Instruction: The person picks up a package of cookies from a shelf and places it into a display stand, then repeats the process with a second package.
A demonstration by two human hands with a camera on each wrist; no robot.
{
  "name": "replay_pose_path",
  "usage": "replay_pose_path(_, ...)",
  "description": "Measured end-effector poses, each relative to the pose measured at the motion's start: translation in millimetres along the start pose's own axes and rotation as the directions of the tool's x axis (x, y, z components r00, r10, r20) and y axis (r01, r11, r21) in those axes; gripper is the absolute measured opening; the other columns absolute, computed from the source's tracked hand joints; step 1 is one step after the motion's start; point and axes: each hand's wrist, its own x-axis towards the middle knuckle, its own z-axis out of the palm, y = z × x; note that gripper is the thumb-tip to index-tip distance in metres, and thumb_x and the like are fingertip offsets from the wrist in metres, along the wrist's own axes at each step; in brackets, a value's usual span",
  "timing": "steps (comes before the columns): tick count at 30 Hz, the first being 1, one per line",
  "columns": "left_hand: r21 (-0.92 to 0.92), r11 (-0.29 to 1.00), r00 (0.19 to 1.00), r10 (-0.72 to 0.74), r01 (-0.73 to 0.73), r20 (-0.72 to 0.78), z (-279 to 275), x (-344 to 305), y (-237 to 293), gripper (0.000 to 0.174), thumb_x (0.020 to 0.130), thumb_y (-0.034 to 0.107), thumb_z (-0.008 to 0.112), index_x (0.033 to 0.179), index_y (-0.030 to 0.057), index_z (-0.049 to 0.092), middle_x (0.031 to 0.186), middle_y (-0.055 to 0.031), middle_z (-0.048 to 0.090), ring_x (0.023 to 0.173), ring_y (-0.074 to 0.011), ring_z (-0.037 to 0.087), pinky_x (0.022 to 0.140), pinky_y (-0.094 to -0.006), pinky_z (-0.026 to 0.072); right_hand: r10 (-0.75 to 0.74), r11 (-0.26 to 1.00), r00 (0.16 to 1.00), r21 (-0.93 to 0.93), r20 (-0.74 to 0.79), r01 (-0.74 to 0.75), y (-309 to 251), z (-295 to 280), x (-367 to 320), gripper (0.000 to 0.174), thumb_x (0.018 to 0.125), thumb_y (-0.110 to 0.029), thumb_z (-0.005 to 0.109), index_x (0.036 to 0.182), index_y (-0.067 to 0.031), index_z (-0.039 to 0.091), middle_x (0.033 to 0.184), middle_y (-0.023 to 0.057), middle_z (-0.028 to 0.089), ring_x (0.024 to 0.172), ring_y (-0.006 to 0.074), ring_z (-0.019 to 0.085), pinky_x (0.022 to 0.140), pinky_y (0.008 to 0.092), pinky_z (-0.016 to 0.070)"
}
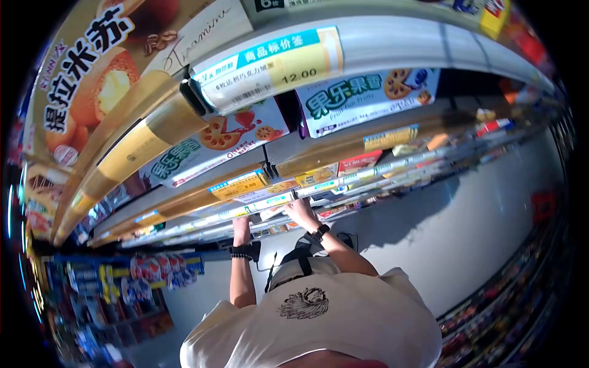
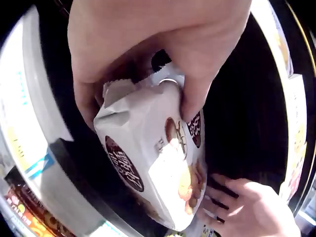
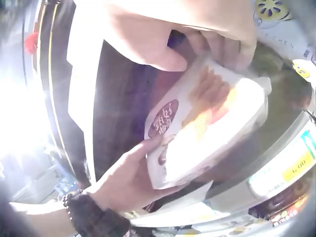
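Observation:
A white snack bag (image 2: pixel 148 143) with brown oval labels and pictured cookies hangs lengthwise from my left hand (image 2: pixel 163 44), whose thumb and fingers grip its crimped end. In the right wrist view the left hand (image 3: pixel 128 173) holds the lower left end of the bag (image 3: pixel 207 118). My right hand (image 2: pixel 252 207) is at the bag's opposite end, fingers spread and fairly straight, fingertips right at its edge. Seen from its own wrist, the right hand (image 3: pixel 182 34) lies over the bag's top edge, partly hiding its fingertips. From the head, both hands (image 1: pixel 242 227) are at a lower shelf.
Curved shelves of boxed snacks rise in front, with a yellow price tag (image 1: pixel 239 184) on one edge and a large price label (image 1: pixel 270 64) on the top one. A brown biscuit box (image 1: pixel 92 80) stands upper left. Pale floor (image 1: pixel 478 233) lies to the right; more shelving (image 1: pixel 515 319) is behind.

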Motion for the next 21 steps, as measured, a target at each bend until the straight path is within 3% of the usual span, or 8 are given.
replay_pose_path(1,-0.048,0.991,0.99,-0.126,0.123,-0.057,0.2,-31.2,17.8,0.034,0.089,0.009,0.062,0.121,0.0006,0.051,0.108,-0.0128,0.062,0.099,-0.0197,0.06,0.084,-0.0311,0.0486,0.08,0.994,0.983,0.065,0.165,-0.091,-14.0,-15.3,-4.0,0.024,0.081,-0.019,0.066,0.095,0.0,0.065,0.095,0.0225,0.065,0.092,0.0386,0.061,0.08,0.0457,0.0479)
replay_pose_path(4,-0.214,0.977,0.992,-0.041,0.015,-0.117,14.3,-95.4,36.1,0.045,0.083,0.0,0.067,0.123,0.0003,0.045,0.111,-0.0124,0.06,0.095,-0.0187,0.061,0.078,-0.031,0.0528,-0.231,0.959,0.972,0.178,0.042,0.22,-7.3,-20.3,-28.2,0.035,0.085,-0.014,0.062,0.118,-0.0023,0.054,0.108,0.0221,0.06,0.098,0.0373,0.059,0.083,0.0428,0.0482)
replay_pose_path(5,-0.228,0.973,0.983,-0.075,0.036,-0.167,16.3,-120.5,38.4,0.045,0.083,-0.001,0.066,0.123,-0.0001,0.045,0.112,-0.0123,0.06,0.096,-0.0192,0.061,0.079,-0.0312,0.0534,-0.199,0.923,0.969,0.359,0.146,0.135,-7.2,-22.8,-37.6,0.033,0.087,-0.01,0.061,0.117,0.0003,0.053,0.106,0.0208,0.061,0.097,0.0342,0.06,0.084,0.0399,0.0485)
replay_pose_path(12,-0.281,0.952,0.851,-0.244,0.119,-0.466,6.6,-260.9,1.9,0.055,0.08,0.006,0.067,0.131,-0.0001,0.045,0.105,-0.011,0.063,0.089,-0.0179,0.064,0.078,-0.0304,0.0523,-0.284,0.917,0.853,0.385,0.437,0.108,62.8,27.3,-113.6,0.058,0.086,-0.016,0.065,0.134,-0.0006,0.037,0.109,0.0182,0.059,0.101,0.0271,0.059,0.089,0.0349,0.0472)
replay_pose_path(13,-0.317,0.944,0.821,-0.254,0.094,-0.512,8.1,-281.1,-2.6,0.055,0.08,0.006,0.067,0.131,-0.0001,0.045,0.105,-0.011,0.063,0.089,-0.0179,0.064,0.078,-0.0304,0.0523,-0.317,0.915,0.815,0.383,0.486,0.128,61.2,28.0,-121.1,0.058,0.086,-0.016,0.065,0.134,-0.0006,0.037,0.109,0.0182,0.059,0.101,0.0271,0.059,0.089,0.0349,0.0472)
replay_pose_path(16,-0.353,0.935,0.781,-0.243,0.031,-0.576,0.5,-329.7,-23.0,0.068,0.079,0.007,0.068,0.139,0.0009,0.037,0.111,-0.0103,0.062,0.096,-0.0173,0.061,0.079,-0.0295,0.0512,-0.041,0.867,0.457,0.26,0.889,-0.426,32.6,22.7,-138.5,0.065,0.091,-0.019,0.063,0.142,-0.0005,0.026,0.109,0.0137,0.059,0.093,0.0178,0.06,0.079,0.0299,0.0502)
replay_pose_path(19,-0.367,0.929,0.707,-0.295,0.055,-0.643,-10.8,-374.3,-28.8,0.076,0.077,0.007,0.072,0.142,0.0008,0.034,0.119,-0.0107,0.059,0.105,-0.018,0.058,0.09,-0.0309,0.0469,-0.003,0.916,0.25,0.103,0.968,-0.388,3.5,31.2,-157.8,0.07,0.092,-0.019,0.063,0.144,0.0016,0.021,0.114,0.0125,0.059,0.103,0.0145,0.057,0.086,0.0289,0.0472)
replay_pose_path(21,-0.354,0.935,0.688,-0.254,-0.005,-0.68,-24.9,-399.5,-48.7,0.076,0.077,0.007,0.073,0.141,0.0005,0.034,0.121,-0.0108,0.058,0.107,-0.0181,0.057,0.093,-0.0306,0.0457,0.014,0.9,0.23,0.088,0.973,-0.428,12.8,53.5,-181.4,0.071,0.091,-0.02,0.064,0.144,0.0013,0.022,0.121,0.0121,0.057,0.107,0.0157,0.056,0.087,0.0286,0.0466)
